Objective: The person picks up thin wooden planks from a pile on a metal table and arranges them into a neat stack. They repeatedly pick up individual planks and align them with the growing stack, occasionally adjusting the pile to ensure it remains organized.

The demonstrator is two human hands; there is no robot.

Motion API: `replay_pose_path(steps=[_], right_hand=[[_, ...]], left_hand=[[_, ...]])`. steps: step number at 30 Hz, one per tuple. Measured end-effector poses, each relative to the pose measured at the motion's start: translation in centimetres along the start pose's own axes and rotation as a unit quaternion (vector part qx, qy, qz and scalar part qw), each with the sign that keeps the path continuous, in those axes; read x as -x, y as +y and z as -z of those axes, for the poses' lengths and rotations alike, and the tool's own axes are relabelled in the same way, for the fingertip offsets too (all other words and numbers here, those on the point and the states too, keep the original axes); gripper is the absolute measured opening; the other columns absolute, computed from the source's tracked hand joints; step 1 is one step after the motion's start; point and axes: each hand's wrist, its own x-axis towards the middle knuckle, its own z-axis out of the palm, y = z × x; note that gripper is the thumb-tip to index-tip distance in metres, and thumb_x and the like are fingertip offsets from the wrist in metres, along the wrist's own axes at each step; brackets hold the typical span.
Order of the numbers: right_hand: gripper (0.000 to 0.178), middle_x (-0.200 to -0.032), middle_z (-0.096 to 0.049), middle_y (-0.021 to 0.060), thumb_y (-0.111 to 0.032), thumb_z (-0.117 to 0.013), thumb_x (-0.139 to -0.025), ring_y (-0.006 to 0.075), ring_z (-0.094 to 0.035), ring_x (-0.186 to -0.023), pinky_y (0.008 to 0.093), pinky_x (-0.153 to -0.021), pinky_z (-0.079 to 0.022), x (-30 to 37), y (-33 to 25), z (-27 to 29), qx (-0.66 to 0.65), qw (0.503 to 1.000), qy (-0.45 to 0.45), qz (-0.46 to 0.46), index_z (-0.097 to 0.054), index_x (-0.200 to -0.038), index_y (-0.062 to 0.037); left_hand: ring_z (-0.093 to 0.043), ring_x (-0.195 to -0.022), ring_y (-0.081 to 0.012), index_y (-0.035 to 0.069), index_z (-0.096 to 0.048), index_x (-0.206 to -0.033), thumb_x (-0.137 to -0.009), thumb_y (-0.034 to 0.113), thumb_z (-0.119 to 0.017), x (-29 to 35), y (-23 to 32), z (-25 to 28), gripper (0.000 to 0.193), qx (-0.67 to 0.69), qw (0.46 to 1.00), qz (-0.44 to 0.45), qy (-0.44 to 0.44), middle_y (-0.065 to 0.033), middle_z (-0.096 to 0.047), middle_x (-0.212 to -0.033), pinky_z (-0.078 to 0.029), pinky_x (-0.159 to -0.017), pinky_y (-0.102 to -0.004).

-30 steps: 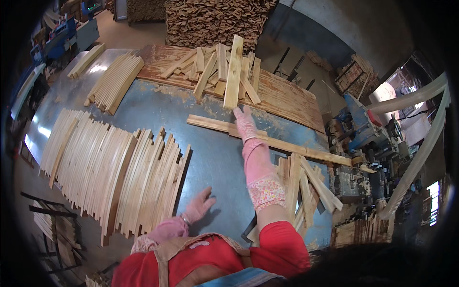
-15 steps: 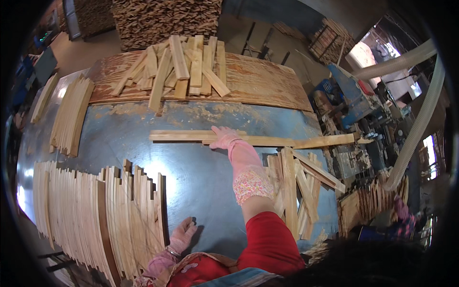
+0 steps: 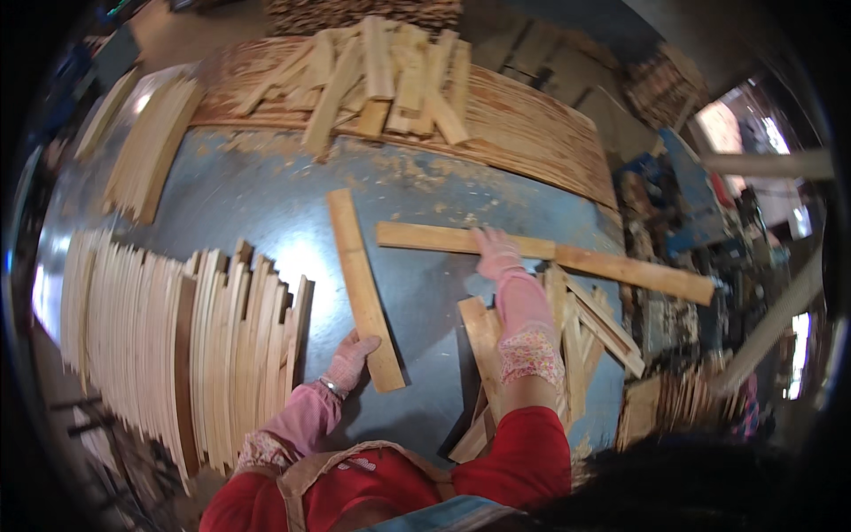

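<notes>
My left hand (image 3: 352,356), in a pink glove, grips a wooden slat (image 3: 357,279) near its close end, with the thumb on top. That slat slants away from me over the blue-grey tabletop. Farther right, my gloved right hand (image 3: 498,252) has its fingers wrapped over another wooden slat (image 3: 421,237) lying crosswise. The right end of this slat meets a third slat (image 3: 638,269), which reaches to the table's right edge. Under and beside my right forearm lies a loose heap of slats (image 3: 574,346). To the left of my left hand stands a long row of slats (image 3: 133,324) packed side by side.
A jumbled slat pile (image 3: 390,80) lies on a plywood sheet (image 3: 532,124) along the far side. Smaller slat stacks (image 3: 155,146) are at the far left. Machinery (image 3: 687,204) with a ribbed hose (image 3: 771,324) stands beyond the right edge.
My left hand has come forward and now holds a slat at an angle. My right hand and its slat have shifted right. The view has also moved, and the third slat now tilts toward me.
</notes>
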Motion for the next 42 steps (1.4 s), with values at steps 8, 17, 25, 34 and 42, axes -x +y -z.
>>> replay_pose_path(steps=[8,17,25,34,42], right_hand=[[0.071,-0.145,-0.063,0.018,-0.031,-0.073,-0.089,0.0367,-0.059,-0.137,0.0447,-0.116,-0.047,-3.6,-7.7,8.4,-0.106,0.989,-0.101,-0.003,-0.054,-0.157,-0.0192],[0.04,-0.111,-0.076,0.0125,-0.025,-0.064,-0.091,0.0293,-0.073,-0.106,0.0455,-0.098,-0.061,5.7,-18.4,1.7,-0.912,0.38,-0.131,-0.086,-0.07,-0.121,-0.0004],[0.049,-0.104,-0.076,0.0263,-0.044,-0.057,-0.098,0.0379,-0.073,-0.109,0.0522,-0.096,-0.057,20.7,-30.1,-4.4,-0.443,0.865,-0.217,-0.086,-0.075,-0.109,0.0],[0.083,-0.131,-0.067,0.0187,-0.046,-0.084,-0.079,0.0385,-0.062,-0.128,0.0499,-0.106,-0.049,24.8,-11.6,0.1,-0.04,0.924,0.161,-0.345,-0.054,-0.146,-0.0076],[0.055,-0.127,-0.075,0.0199,-0.024,-0.065,-0.092,0.0349,-0.073,-0.115,0.044,-0.103,-0.057,30.2,-6.0,4.1,-0.576,0.751,0.066,-0.316,-0.067,-0.141,0.0002]], left_hand=[[-0.069,-0.112,-0.0164,0.004,-0.049,-0.157,-0.1,0.016,-0.069,6.7,3.8,0.8,0.061,-0.035,0.997,-0.06,0.03,-0.0055,-0.071,-0.128,-0.057,-0.101,-0.0345],[-0.066,-0.111,-0.0156,0.005,-0.038,-0.166,-0.099,0.009,-0.065,15.0,3.3,3.3,0.072,-0.004,0.995,-0.099,-0.014,-0.0049,-0.068,-0.13,-0.055,-0.101,-0.0334],[-0.061,-0.134,-0.038,0.011,-0.034,-0.167,-0.085,0.059,-0.08,19.5,-1.1,1.7,0.106,-0.695,0.709,0.001,0.119,-0.0244,-0.059,-0.147,-0.05,-0.111,-0.0489],[-0.062,-0.132,-0.0371,0.008,-0.036,-0.162,-0.087,0.039,-0.08,18.2,-4.7,3.5,0.092,-0.757,0.638,-0.013,0.14,-0.0204,-0.057,-0.146,-0.053,-0.108,-0.0466],[-0.063,-0.128,-0.0389,0.007,-0.039,-0.158,-0.087,0.033,-0.079,19.1,-4.3,3.5,0.086,-0.722,0.673,-0.044,0.152,-0.021,-0.059,-0.143,-0.053,-0.107,-0.0483]])
